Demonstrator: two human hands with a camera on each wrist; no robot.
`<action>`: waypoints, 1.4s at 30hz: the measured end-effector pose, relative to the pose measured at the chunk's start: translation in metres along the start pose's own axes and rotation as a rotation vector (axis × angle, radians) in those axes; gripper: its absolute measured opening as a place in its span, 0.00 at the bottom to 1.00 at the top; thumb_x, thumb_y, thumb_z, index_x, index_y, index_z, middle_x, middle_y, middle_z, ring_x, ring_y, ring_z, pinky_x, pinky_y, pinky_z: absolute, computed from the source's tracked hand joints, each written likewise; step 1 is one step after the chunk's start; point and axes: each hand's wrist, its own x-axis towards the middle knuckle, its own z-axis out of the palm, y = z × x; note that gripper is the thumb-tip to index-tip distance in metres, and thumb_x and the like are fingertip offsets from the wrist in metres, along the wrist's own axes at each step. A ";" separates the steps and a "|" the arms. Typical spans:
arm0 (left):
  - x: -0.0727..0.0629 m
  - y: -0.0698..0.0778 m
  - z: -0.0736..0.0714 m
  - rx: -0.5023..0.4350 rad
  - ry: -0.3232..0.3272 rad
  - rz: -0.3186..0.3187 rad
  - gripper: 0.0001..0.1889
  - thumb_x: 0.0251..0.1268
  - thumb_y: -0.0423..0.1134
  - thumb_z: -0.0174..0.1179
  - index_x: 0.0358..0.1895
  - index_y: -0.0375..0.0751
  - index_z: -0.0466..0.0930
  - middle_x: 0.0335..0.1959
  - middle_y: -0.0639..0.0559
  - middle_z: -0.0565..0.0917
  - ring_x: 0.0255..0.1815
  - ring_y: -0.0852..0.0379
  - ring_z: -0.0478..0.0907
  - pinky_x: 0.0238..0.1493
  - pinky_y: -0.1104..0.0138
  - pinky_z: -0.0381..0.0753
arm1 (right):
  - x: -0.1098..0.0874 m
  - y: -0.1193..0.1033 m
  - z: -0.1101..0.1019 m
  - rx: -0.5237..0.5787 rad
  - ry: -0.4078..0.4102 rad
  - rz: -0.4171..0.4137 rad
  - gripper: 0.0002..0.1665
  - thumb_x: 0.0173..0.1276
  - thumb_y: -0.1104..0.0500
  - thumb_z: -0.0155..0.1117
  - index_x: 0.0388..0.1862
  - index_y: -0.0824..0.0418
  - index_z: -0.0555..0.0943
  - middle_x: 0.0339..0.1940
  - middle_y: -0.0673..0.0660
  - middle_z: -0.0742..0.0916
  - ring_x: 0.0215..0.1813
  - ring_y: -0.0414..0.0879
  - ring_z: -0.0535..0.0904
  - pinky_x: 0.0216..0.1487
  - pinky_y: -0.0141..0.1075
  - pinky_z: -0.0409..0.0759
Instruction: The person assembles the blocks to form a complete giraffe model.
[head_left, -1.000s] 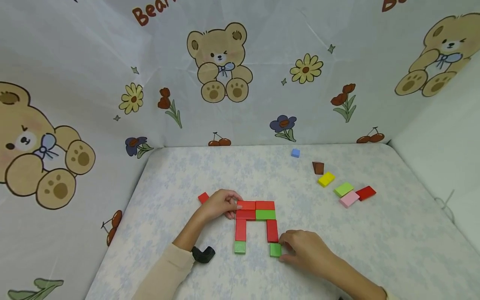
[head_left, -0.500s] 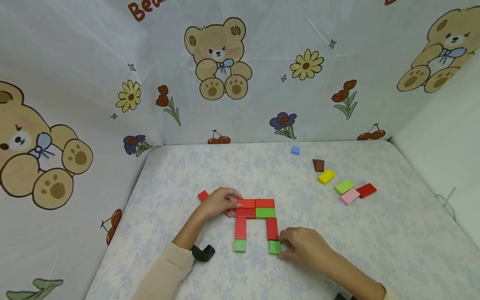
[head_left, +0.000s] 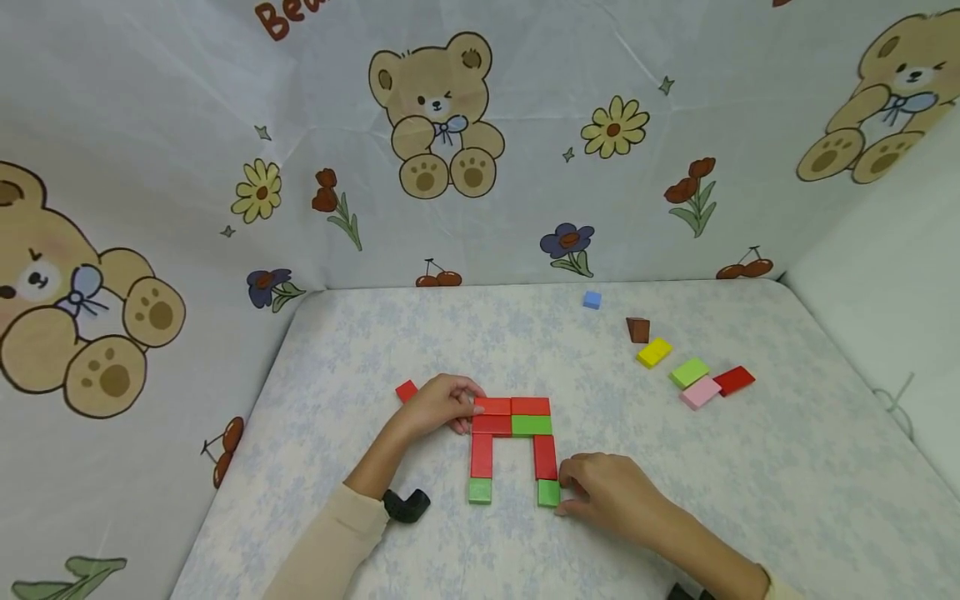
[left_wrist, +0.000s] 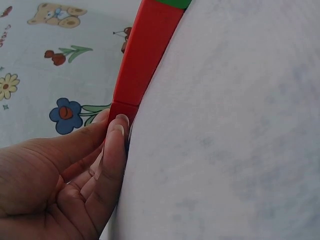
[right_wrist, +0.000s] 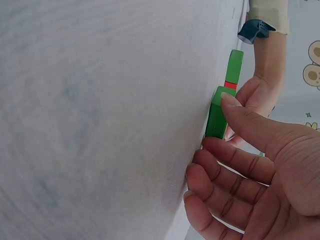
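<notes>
- Just below centre: left hand (head_left: 438,407) pinches a red block (head_left: 495,406), seemingly steadying it.
- Lower centre: right hand (head_left: 611,493) pinches a green block (head_left: 548,493), perhaps for alignment.

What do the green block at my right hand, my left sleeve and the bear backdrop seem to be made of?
Green block: painted wood or plastic, I can't tell which; smooth, slight sheen, crisp flat faces.
Left sleeve: probably cloth, with a matte beige surface.
Bear-print backdrop: thin sheeting, perhaps plastic or coated fabric; faintly glossy where creases catch light.
</notes>
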 end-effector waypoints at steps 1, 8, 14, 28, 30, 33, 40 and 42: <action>0.000 0.000 0.000 0.003 0.001 0.001 0.12 0.68 0.30 0.66 0.53 0.34 0.81 0.26 0.44 0.84 0.22 0.53 0.83 0.28 0.63 0.87 | 0.000 0.000 0.000 -0.005 0.002 -0.005 0.17 0.54 0.47 0.82 0.35 0.53 0.85 0.22 0.39 0.75 0.24 0.33 0.67 0.25 0.28 0.69; 0.002 0.000 -0.001 -0.004 0.000 -0.002 0.12 0.68 0.30 0.66 0.53 0.34 0.81 0.26 0.44 0.84 0.22 0.53 0.83 0.29 0.63 0.88 | 0.002 0.001 0.000 -0.024 0.005 -0.013 0.16 0.55 0.47 0.82 0.34 0.52 0.84 0.22 0.38 0.75 0.24 0.33 0.66 0.25 0.28 0.69; 0.002 0.000 -0.001 -0.013 -0.003 -0.003 0.12 0.68 0.31 0.66 0.52 0.34 0.82 0.26 0.44 0.84 0.22 0.53 0.84 0.28 0.63 0.87 | -0.001 0.001 -0.005 -0.005 0.027 -0.032 0.17 0.56 0.46 0.81 0.35 0.53 0.85 0.23 0.38 0.75 0.25 0.32 0.67 0.26 0.28 0.69; -0.001 -0.001 -0.001 -0.021 -0.006 0.008 0.12 0.68 0.31 0.66 0.52 0.33 0.82 0.24 0.44 0.84 0.21 0.53 0.83 0.28 0.62 0.88 | 0.002 0.066 -0.064 -0.052 0.453 0.120 0.14 0.64 0.53 0.77 0.43 0.59 0.87 0.28 0.46 0.85 0.29 0.40 0.77 0.24 0.29 0.75; -0.001 -0.002 0.000 -0.020 -0.005 0.012 0.12 0.68 0.31 0.66 0.52 0.33 0.82 0.24 0.44 0.84 0.21 0.53 0.83 0.28 0.63 0.87 | 0.004 0.082 -0.067 -0.058 0.524 0.125 0.15 0.63 0.55 0.77 0.44 0.62 0.87 0.30 0.49 0.86 0.29 0.43 0.80 0.23 0.30 0.75; 0.001 -0.001 -0.001 -0.010 -0.004 0.011 0.12 0.68 0.31 0.66 0.52 0.33 0.82 0.24 0.44 0.84 0.21 0.54 0.83 0.28 0.63 0.87 | 0.010 0.104 -0.070 -0.063 0.593 0.136 0.17 0.63 0.56 0.77 0.46 0.65 0.86 0.32 0.55 0.88 0.30 0.48 0.82 0.21 0.32 0.74; 0.000 -0.003 0.000 0.002 -0.005 -0.001 0.12 0.68 0.31 0.67 0.52 0.34 0.82 0.25 0.44 0.84 0.22 0.53 0.83 0.28 0.62 0.87 | 0.019 0.139 -0.086 -0.066 0.544 0.268 0.25 0.64 0.54 0.77 0.53 0.70 0.83 0.42 0.67 0.88 0.38 0.59 0.84 0.27 0.41 0.79; 0.000 -0.003 0.001 0.006 -0.001 0.005 0.12 0.68 0.31 0.67 0.52 0.34 0.82 0.25 0.44 0.84 0.21 0.53 0.83 0.28 0.62 0.87 | 0.021 0.148 -0.091 -0.050 0.510 0.313 0.28 0.64 0.53 0.76 0.56 0.71 0.82 0.47 0.70 0.87 0.42 0.62 0.83 0.30 0.46 0.82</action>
